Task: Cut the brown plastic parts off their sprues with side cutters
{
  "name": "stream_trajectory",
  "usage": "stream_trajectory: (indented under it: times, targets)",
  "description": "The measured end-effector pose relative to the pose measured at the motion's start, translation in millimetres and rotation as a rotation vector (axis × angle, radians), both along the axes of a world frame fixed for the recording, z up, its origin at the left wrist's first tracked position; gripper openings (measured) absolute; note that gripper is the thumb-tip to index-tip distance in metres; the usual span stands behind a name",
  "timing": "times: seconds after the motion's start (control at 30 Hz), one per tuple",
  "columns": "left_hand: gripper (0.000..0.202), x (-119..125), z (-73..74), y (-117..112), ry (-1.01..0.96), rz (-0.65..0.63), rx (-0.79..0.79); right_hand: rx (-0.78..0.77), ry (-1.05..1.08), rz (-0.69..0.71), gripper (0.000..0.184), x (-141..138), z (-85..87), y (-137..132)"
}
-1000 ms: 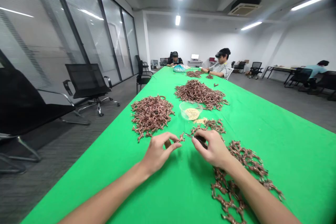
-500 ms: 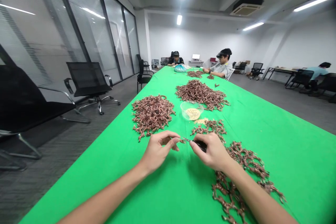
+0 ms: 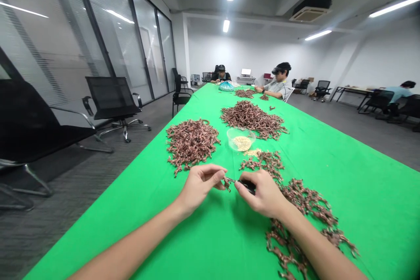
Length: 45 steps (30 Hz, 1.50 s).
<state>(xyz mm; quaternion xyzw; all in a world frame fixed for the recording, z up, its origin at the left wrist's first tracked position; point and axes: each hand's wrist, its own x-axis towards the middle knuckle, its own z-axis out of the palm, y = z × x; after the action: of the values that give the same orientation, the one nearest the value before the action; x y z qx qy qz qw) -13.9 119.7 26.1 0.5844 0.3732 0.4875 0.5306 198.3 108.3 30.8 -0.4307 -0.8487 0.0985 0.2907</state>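
Observation:
My left hand point(image 3: 198, 186) is closed in a pinch on a small brown piece point(image 3: 226, 183) just above the green table point(image 3: 210, 236). My right hand point(image 3: 262, 192) is closed round a small dark-handled metal tool point(image 3: 241, 182) whose tip meets that piece. Both hands are close together at the middle of the table. A trail of the same brown pieces point(image 3: 302, 214) runs under and beside my right forearm.
Two heaps of brown pieces point(image 3: 192, 140) point(image 3: 252, 116) lie farther up the table, with a clear bowl of pale grains point(image 3: 241, 139) between them. Other people sit at the far end and at the right. Black office chairs point(image 3: 111, 103) stand on the left floor.
My hands have drawn closer together and slightly toward me; the tool tip now touches the piece in my left fingers. The camera tipped slightly.

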Motion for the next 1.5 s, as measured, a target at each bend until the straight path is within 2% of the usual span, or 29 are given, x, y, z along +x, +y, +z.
stream_trajectory:
  times: [0.23, 0.47, 0.6, 0.7, 0.83, 0.9, 1.0, 1.1, 1.23, 1.33, 1.4, 1.5]
  targets:
    - [0.035, 2, -2.0, 1, -0.008, -0.047, -0.107, 0.011, -0.059, -0.011, 0.033, -2, -1.2, -1]
    - [0.046, 3, -11.9, 0, 0.033, -0.083, -0.325, 0.029, -0.124, -0.100, 0.038, -4, -6.6, 2]
    - [0.045, 6, -12.6, 0, 0.018, -0.041, -0.310, 0.029, -0.126, -0.125, 0.040, -6, -8.4, 2]
    - [0.046, 6, -11.9, 1, 0.095, 0.019, -0.206, 0.029, -0.084, -0.177, 0.040, -4, -9.5, 3]
    - [0.035, 3, -9.6, -6, 0.461, 0.084, 0.206, 0.044, 0.025, -0.269, 0.043, 2, -8.6, 7]
    - [0.039, 3, -9.7, -14, 0.667, 0.037, 0.417, 0.038, 0.089, -0.302, 0.045, 6, -7.0, 8]
    - [0.056, 6, -13.2, -25, 0.853, -0.148, 0.598, 0.024, 0.159, -0.326, 0.047, 9, -4.8, 10]
    - [0.052, 11, -17.3, -28, 0.898, -0.260, 0.644, 0.020, 0.189, -0.334, 0.049, 10, -3.9, 11]
    - [0.024, 8, -18.8, -19, 0.890, -0.195, 0.631, 0.009, 0.208, -0.306, 0.048, 9, -4.2, 11]
    - [0.012, 2, -19.6, -10, 0.873, -0.197, 0.639, 0.004, 0.211, -0.305, 0.048, 9, -4.1, 10]
    - [0.012, -1, -20.6, -6, 0.873, -0.188, 0.641, 0.002, 0.214, -0.305, 0.047, 9, -3.8, 10]
    - [0.021, -4, -21.2, -4, 0.902, -0.092, 0.639, 0.005, 0.223, -0.296, 0.047, 9, -3.2, 10]
